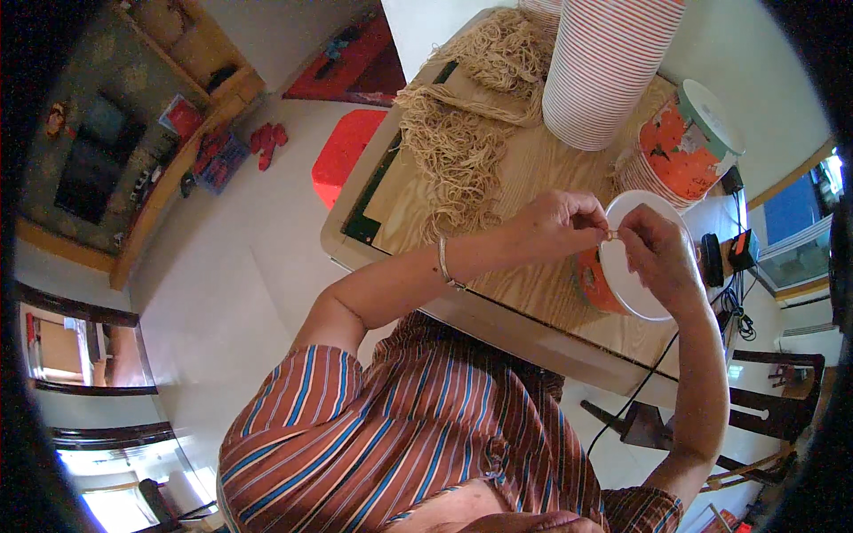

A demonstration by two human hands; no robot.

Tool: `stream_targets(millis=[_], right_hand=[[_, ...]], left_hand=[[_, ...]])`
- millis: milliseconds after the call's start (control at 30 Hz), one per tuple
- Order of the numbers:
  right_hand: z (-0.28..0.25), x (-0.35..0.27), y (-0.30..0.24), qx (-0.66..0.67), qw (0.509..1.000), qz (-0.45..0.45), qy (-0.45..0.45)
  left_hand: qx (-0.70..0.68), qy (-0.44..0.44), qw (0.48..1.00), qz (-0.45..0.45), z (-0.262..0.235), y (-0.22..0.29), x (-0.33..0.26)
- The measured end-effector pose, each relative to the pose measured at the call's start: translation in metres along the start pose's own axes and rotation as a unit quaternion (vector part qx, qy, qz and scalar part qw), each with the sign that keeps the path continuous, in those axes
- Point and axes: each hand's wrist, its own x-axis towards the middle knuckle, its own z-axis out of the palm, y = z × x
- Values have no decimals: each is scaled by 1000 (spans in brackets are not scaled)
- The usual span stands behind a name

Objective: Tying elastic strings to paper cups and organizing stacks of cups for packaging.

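Note:
My left hand [566,224] and my right hand [659,251] meet fingertip to fingertip over a paper bucket [633,280]. Pinched between them is a short bit of tan string [611,235]; both hands are closed on it. The bucket stands upright on the table, white inside with a printed orange outside, partly covered by my right hand. Left of my hands, a heap of loose tan string [458,155] lies across the wood-grain top, and a second string heap [506,49] sits farther back.
A tall stack of white paper buckets [609,71] stands behind my hands. Another stack of orange buckets [680,147] is at the back right. Dark cables [736,298] hang beyond the right edge of the table [533,306]. A red stool [346,155] stands left of it.

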Motion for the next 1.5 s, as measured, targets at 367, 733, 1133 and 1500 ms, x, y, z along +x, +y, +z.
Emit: stream_targets(millis=[367, 733, 1133, 1500], right_hand=[[0, -1, 14, 55, 998, 13, 3], [-7, 1, -6, 135, 988, 76, 26], [-2, -3, 2, -9, 1000, 9, -13], [13, -8, 26, -329, 913, -110, 216]], left_hand=[[49, 2, 999, 6, -1, 4, 0], [101, 15, 995, 10, 0, 4, 0], [34, 26, 998, 35, 2, 0, 1], [22, 15, 999, 45, 2, -3, 2]])
